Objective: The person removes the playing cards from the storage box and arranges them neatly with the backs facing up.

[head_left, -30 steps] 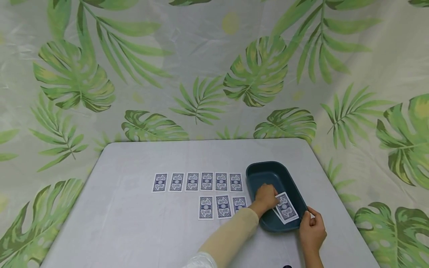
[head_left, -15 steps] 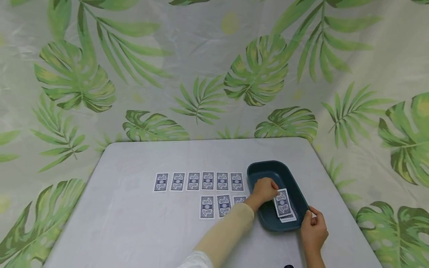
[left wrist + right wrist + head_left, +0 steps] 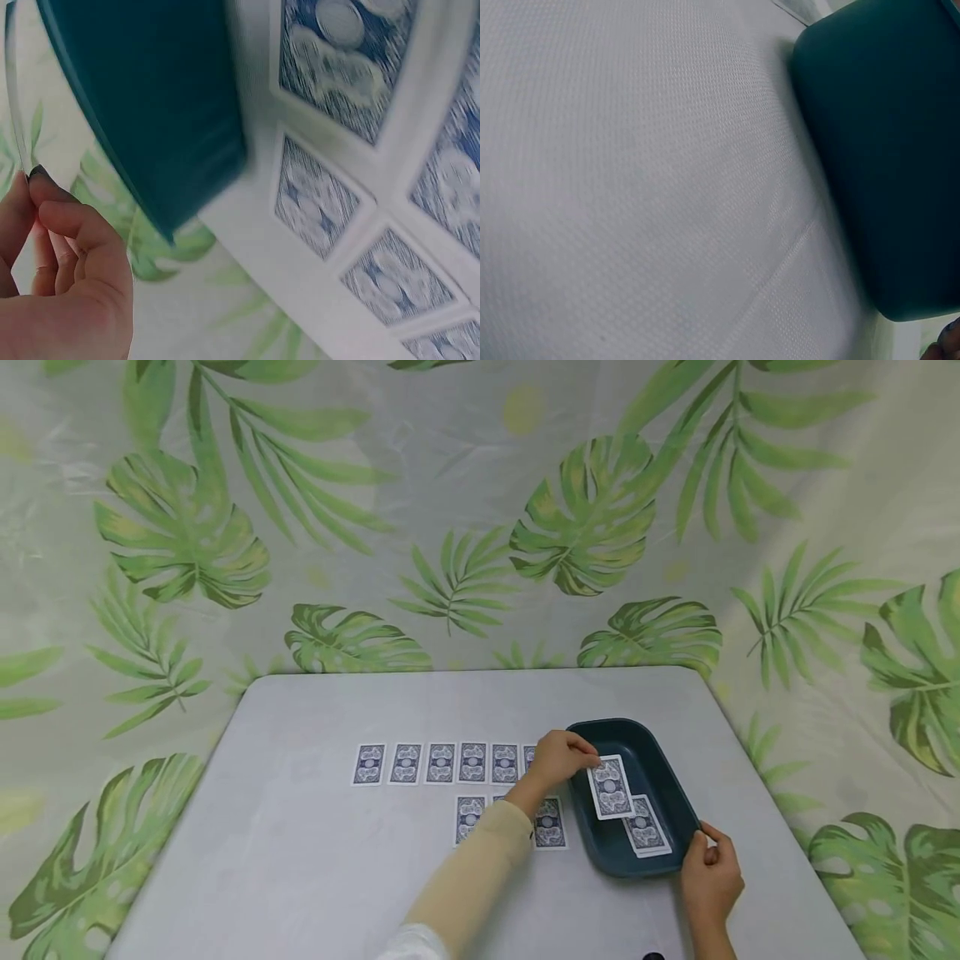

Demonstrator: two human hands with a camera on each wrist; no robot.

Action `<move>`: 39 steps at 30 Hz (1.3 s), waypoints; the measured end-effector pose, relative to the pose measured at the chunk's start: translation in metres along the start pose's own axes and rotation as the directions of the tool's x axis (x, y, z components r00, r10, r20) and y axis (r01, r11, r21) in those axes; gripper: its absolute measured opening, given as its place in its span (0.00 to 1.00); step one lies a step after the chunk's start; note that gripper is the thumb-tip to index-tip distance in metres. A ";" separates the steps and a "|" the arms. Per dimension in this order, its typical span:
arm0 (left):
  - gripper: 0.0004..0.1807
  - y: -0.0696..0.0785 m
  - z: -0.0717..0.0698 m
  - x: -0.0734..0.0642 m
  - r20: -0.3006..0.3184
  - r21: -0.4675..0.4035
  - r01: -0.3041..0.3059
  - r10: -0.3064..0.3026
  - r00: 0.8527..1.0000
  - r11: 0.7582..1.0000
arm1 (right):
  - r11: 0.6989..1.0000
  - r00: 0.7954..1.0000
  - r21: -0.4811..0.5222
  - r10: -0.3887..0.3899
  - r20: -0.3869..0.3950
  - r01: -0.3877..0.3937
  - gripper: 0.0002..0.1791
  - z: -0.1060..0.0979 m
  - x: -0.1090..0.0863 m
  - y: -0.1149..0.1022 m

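In the head view my left hand [image 3: 558,758] pinches a playing card [image 3: 612,789] by its upper left corner, patterned blue back up, over the dark teal tray [image 3: 609,852]. The left wrist view shows that card [image 3: 15,82] nearly edge-on between thumb and index finger. More playing cards [image 3: 647,828] lie in a small overlapping pile at the tray's near end. My right hand [image 3: 711,872] pinches the tray's rim at the near right corner. Only a few right fingertips [image 3: 946,345] show in the right wrist view, beside the tray wall [image 3: 885,165].
Face-down cards lie in a row [image 3: 440,764] left of the tray, with a shorter row [image 3: 551,825] nearer; my left arm covers parts of both. A white cloth covers the table [image 3: 300,860]. A small dark round thing [image 3: 653,956] shows at the bottom edge.
My left hand has lifted a card from the pile and moved it left and away from me, uncovering the cards beneath. My right hand keeps hold of the rim.
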State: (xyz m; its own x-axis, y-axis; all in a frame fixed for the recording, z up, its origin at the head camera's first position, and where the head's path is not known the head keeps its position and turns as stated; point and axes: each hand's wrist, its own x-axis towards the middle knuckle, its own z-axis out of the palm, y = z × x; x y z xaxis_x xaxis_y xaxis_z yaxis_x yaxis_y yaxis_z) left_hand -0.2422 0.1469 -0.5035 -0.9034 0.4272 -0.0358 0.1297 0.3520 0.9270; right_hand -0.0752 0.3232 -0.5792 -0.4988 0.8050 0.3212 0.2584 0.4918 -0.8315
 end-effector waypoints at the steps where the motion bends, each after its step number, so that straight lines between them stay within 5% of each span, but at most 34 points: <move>1: 0.04 -0.001 -0.005 -0.001 -0.005 -0.006 -0.001 0.001 1.000 1.000 | 1.000 1.000 0.000 0.001 0.002 -0.001 0.12 0.000 0.000 0.000; 8: 0.06 -0.013 -0.042 -0.009 -0.034 -0.059 0.001 -0.003 0.999 0.998 | 1.000 1.000 0.014 0.001 0.000 -0.001 0.12 0.000 0.000 0.001; 19: 0.08 -0.048 -0.098 -0.024 -0.090 -0.171 0.094 -0.111 0.990 0.981 | 1.000 1.000 0.002 0.016 0.022 -0.016 0.13 0.000 0.001 0.000; 33: 0.08 -0.107 -0.165 -0.060 -0.092 -0.098 0.160 -0.169 0.981 0.982 | 0.999 0.998 -0.007 0.048 0.029 -0.048 0.13 0.003 -0.001 0.000; 39: 0.07 -0.123 -0.182 -0.074 -0.150 -0.076 0.185 -0.194 0.969 0.980 | 0.999 0.999 -0.007 0.046 0.020 -0.046 0.14 0.003 -0.001 0.000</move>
State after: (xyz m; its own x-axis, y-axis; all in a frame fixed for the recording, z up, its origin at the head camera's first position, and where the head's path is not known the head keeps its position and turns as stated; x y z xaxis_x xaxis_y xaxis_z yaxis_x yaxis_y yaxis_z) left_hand -0.2652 -0.0795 -0.5473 -0.9623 0.2210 -0.1588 -0.0707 0.3604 0.9301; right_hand -0.0776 0.3216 -0.5811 -0.5032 0.8199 0.2732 0.2869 0.4567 -0.8421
